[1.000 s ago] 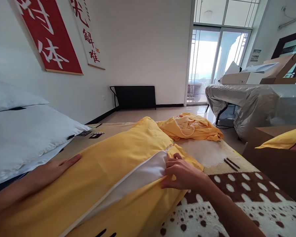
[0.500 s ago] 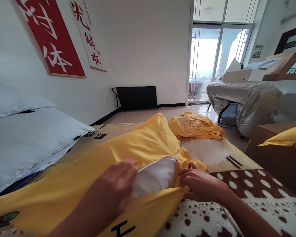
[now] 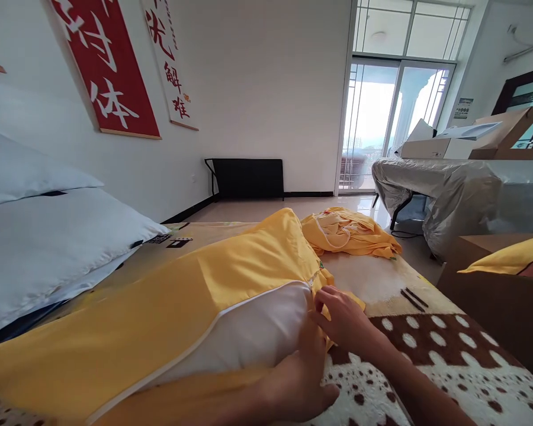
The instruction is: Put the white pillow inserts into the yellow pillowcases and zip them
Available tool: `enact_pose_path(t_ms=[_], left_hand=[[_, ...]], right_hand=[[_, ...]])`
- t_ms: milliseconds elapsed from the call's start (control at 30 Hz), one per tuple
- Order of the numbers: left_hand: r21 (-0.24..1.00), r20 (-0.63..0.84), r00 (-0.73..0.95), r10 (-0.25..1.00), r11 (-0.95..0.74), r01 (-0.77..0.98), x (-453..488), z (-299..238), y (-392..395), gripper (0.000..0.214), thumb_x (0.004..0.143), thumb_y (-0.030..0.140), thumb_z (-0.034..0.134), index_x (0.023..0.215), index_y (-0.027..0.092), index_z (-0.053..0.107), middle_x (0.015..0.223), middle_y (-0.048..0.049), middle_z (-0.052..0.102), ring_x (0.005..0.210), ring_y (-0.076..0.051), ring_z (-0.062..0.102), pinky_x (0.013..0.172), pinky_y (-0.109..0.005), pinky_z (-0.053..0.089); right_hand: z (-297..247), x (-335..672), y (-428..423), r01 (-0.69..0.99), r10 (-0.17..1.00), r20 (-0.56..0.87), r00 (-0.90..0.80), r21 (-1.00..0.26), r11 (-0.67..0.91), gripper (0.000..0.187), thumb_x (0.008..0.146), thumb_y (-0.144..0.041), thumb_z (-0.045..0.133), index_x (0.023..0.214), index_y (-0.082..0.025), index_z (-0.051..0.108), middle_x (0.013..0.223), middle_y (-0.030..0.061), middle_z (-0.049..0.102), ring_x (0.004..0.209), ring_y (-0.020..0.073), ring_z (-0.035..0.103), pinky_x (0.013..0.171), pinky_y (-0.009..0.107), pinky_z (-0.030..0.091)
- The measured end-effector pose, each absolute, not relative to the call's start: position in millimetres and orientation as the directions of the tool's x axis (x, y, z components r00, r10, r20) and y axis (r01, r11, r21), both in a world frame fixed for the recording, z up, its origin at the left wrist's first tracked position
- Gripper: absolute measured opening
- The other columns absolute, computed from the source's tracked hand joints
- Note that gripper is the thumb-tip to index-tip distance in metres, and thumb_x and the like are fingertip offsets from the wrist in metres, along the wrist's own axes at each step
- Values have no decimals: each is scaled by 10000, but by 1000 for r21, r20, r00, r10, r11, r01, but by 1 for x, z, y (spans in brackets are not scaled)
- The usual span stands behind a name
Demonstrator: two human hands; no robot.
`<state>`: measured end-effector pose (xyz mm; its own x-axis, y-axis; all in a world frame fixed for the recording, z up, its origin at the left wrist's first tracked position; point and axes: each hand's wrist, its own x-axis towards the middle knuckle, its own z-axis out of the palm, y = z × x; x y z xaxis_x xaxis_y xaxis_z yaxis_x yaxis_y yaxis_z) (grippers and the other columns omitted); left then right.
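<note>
A yellow pillowcase (image 3: 249, 254) lies across the bed, its long white-edged opening parted. Inside it a white pillow (image 3: 257, 325) shows through the gap. At the right end of the opening, my right hand (image 3: 344, 319) has its fingers closed on the pillowcase's corner. My left hand (image 3: 299, 378) is just below, against the near side of the pillow, its thumb held apart and its fingers stretched toward the right hand. Motion blurs those fingertips, and I cannot make out any hold there.
White pillows (image 3: 66, 242) are stacked at the left. Crumpled yellow cloth (image 3: 350, 234) lies at the bed's far edge. The patterned blanket (image 3: 426, 361) covers the bed. On the right stand a cardboard box (image 3: 475, 302) with a yellow pillow on it and a plastic-covered table (image 3: 462, 183) bearing boxes.
My left hand has moved right and down, from over the opening to beside my right hand. More of the white pillow shows now. My right hand stays at the opening's right end.
</note>
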<state>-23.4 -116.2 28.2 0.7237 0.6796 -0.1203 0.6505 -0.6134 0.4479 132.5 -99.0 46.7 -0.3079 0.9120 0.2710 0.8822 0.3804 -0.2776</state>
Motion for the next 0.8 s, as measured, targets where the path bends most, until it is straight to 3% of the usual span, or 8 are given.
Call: enact_pose_path(t_ms=[67,167,300,400,500,667,800], left_hand=[[499,-172,688,705,-540,678,-17,31,-119,524,751,369,541,1218,169,413,1166,-112,622,993,-240,624,843,-309,501],[501,-241,690,682,-522,691,-6,34,-117,464,740,323,533,1174,172,469,1133,-97,652,992,-238,632,848,-298,503],[270,-207,717,666,-666,696,7,32,-105,344,775,281,481,1089,175,574,991,-109,695,854,-262,664,735,-344,525],[122,-55,786,615,-778,617,13,32,-92,275,830,263,415,934,150,642,1001,-145,664,951,-292,611,852,-428,483],[-1,72,866,494,-868,496,11,33,-76,300,879,256,370,898,138,645,1016,-121,642,1000,-245,564,939,-400,435],[-203,-113,845,522,-845,494,-2,25,-54,287,822,140,422,1011,106,635,1017,-132,656,952,-238,592,896,-367,432],[-183,-50,824,564,-816,548,2,8,-46,282,821,123,441,1012,107,647,1014,-155,669,964,-280,602,830,-390,447]], right_hand=[[37,124,-93,956,968,227,-105,-244,161,234,809,-327,591,971,-160,565,963,118,647,863,251,628,705,326,452],[26,121,-84,986,996,80,-30,-164,43,284,781,-258,581,1030,-122,571,908,165,674,849,305,655,673,357,461],[25,135,-76,993,996,-39,-76,-91,72,191,748,-114,518,869,-129,665,896,175,700,858,307,670,653,329,460],[31,146,-75,993,995,-51,-87,-78,83,215,755,-110,507,875,-129,684,928,177,701,878,291,669,660,314,462],[34,154,-75,994,995,-53,-85,-68,81,220,768,-143,513,900,-127,688,943,187,697,887,282,667,667,312,467],[34,161,-73,995,993,-88,-83,-66,77,259,728,-124,502,903,-129,693,947,179,701,880,303,665,645,318,454],[37,163,-73,994,990,-113,-81,-76,72,248,709,-129,508,875,-128,693,940,180,703,858,309,669,635,320,443]])
